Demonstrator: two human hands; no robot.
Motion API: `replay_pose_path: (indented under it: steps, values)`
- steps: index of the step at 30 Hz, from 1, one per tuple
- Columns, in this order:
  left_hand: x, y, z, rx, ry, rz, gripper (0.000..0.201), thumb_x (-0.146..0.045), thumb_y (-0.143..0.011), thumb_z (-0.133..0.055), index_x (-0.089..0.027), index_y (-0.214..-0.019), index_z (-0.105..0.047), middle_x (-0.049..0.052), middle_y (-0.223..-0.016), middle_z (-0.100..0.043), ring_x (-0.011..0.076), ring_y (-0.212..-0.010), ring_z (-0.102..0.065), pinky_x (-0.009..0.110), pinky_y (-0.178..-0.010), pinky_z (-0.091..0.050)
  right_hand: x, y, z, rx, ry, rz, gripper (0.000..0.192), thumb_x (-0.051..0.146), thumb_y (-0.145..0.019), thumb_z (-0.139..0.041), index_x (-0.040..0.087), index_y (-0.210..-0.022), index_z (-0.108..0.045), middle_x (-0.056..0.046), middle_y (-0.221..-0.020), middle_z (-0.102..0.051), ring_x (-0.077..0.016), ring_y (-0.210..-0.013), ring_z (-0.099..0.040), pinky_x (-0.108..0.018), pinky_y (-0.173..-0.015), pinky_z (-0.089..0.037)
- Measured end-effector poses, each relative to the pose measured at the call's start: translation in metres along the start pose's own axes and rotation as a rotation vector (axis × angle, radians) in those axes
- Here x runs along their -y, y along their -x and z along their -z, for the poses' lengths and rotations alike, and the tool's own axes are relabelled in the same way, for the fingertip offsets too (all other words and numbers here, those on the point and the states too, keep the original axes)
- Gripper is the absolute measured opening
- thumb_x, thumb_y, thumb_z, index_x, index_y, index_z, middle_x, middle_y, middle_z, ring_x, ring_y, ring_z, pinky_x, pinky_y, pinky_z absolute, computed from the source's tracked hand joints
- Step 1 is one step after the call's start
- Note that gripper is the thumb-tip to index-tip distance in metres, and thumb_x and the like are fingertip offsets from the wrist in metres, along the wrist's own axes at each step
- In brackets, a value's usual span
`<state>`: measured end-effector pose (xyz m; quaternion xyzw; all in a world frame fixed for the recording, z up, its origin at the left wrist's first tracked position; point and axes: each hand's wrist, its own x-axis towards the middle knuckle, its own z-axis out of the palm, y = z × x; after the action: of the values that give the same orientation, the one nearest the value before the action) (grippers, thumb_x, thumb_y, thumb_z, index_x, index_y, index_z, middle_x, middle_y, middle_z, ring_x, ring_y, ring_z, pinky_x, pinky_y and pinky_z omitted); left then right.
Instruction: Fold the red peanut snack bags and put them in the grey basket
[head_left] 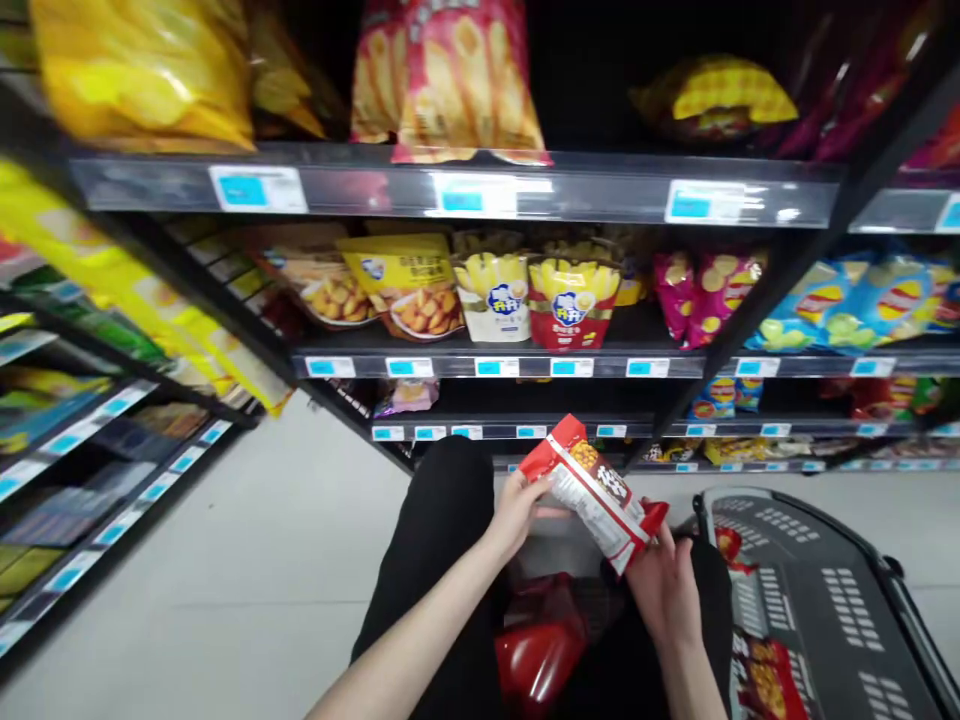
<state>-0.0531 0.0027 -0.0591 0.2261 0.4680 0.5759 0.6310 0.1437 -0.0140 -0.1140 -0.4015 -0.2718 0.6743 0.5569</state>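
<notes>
I hold a red and white snack bag in both hands, low in front of the shelves. My left hand grips its upper left edge. My right hand grips its lower right corner. The bag is tilted, top end up and to the left. Below my hands lies a red glossy object between my dark-clothed legs.
A grey shopping basket stands at the lower right with red snack packs inside. Black shelves ahead carry yellow, red, pink and blue snack bags with blue price tags. Another shelf unit runs along the left. Pale floor lies between.
</notes>
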Motion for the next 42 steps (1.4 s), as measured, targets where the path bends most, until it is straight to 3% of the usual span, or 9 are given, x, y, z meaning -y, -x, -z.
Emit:
replay_pose_path:
  steps: [5,11,15,19,24,27,31,38,42]
  values:
    - [0.011,-0.016,0.029,-0.076,0.029,-0.029,0.045,-0.028,-0.059,-0.074,-0.013,-0.098,-0.057,0.006,-0.088,-0.067,0.0185,-0.076,-0.063,0.029,-0.064,-0.053,-0.026,0.003,-0.011,-0.107,0.151,-0.018,0.044,0.042,-0.065,-0.070,0.028,-0.102,-0.051,-0.002,-0.096,-0.061,-0.0187,-0.081,-0.061,-0.033,-0.065,-0.051]
    - [0.044,-0.029,0.018,0.044,0.150,0.038,0.065,-0.019,-0.053,-0.078,-0.021,-0.109,-0.044,0.004,-0.099,-0.063,0.0188,-0.084,-0.063,0.033,-0.074,-0.050,-0.042,0.001,-0.011,-0.064,0.260,0.031,0.041,0.036,-0.066,-0.070,0.025,-0.099,-0.048,0.001,-0.089,-0.061,-0.0150,-0.077,-0.062,-0.031,-0.067,-0.053]
    - [0.062,-0.029,0.007,0.004,0.127,0.037,0.075,-0.007,-0.045,-0.079,-0.019,-0.108,-0.040,0.007,-0.102,-0.062,0.0211,-0.089,-0.061,0.038,-0.082,-0.047,-0.047,0.004,-0.009,-0.042,0.421,0.067,0.044,0.036,-0.066,-0.070,0.021,-0.102,-0.050,-0.003,-0.089,-0.063,-0.0175,-0.078,-0.063,-0.035,-0.070,-0.054]
    - [0.060,-0.029,0.004,-0.026,0.042,-0.034,0.063,-0.007,-0.046,-0.077,-0.017,-0.099,-0.044,0.005,-0.096,-0.062,0.0222,-0.090,-0.060,0.038,-0.083,-0.047,-0.048,0.005,-0.005,-0.020,0.433,0.045,0.039,0.034,-0.064,-0.072,0.018,-0.093,-0.052,-0.003,-0.084,-0.065,-0.0186,-0.077,-0.064,-0.038,-0.073,-0.054]
    - [0.048,-0.031,0.007,-0.010,-0.138,-0.134,0.066,-0.009,-0.044,-0.078,-0.017,-0.101,-0.045,0.003,-0.096,-0.062,0.0222,-0.093,-0.059,0.036,-0.085,-0.045,-0.045,0.006,0.000,0.014,0.397,-0.078,0.035,0.036,-0.059,-0.076,0.018,-0.077,-0.051,0.001,-0.070,-0.066,-0.0174,-0.063,-0.065,-0.035,-0.066,-0.055]
    - [0.045,-0.032,0.011,0.066,-0.286,-0.154,0.072,-0.013,-0.041,-0.080,-0.017,-0.105,-0.046,0.004,-0.098,-0.061,0.0237,-0.096,-0.057,0.038,-0.087,-0.043,-0.038,0.006,0.005,0.080,0.423,-0.158,0.036,0.042,-0.059,-0.075,0.017,-0.076,-0.056,0.001,-0.065,-0.065,-0.0182,-0.059,-0.064,-0.032,-0.056,-0.055]
    - [0.040,-0.027,0.014,0.150,-0.433,-0.203,0.081,-0.019,-0.042,-0.081,-0.017,-0.113,-0.043,0.007,-0.105,-0.060,0.0256,-0.099,-0.056,0.038,-0.087,-0.042,-0.032,0.001,0.012,0.059,0.429,-0.119,0.037,0.049,-0.064,-0.069,0.015,-0.078,-0.062,-0.002,-0.070,-0.064,-0.0169,-0.064,-0.062,-0.027,-0.052,-0.053]
    - [0.030,-0.012,0.012,0.481,-0.632,-0.201,0.089,-0.023,-0.042,-0.081,-0.015,-0.122,-0.042,0.011,-0.110,-0.060,0.0301,-0.102,-0.056,0.038,-0.085,-0.044,-0.008,-0.008,0.007,-0.136,0.245,0.116,0.042,0.044,-0.068,-0.066,0.025,-0.104,-0.055,-0.001,-0.096,-0.059,-0.0126,-0.076,-0.059,-0.029,-0.065,-0.052]
    - [0.030,-0.013,0.013,0.607,-0.645,-0.178,0.085,-0.022,-0.038,-0.082,-0.016,-0.117,-0.050,0.008,-0.105,-0.064,0.0299,-0.097,-0.060,0.035,-0.079,-0.048,0.026,-0.011,0.008,-0.079,0.358,0.146,0.053,0.035,-0.068,-0.067,0.030,-0.117,-0.049,0.001,-0.089,-0.060,-0.0130,-0.078,-0.059,-0.028,-0.069,-0.050]
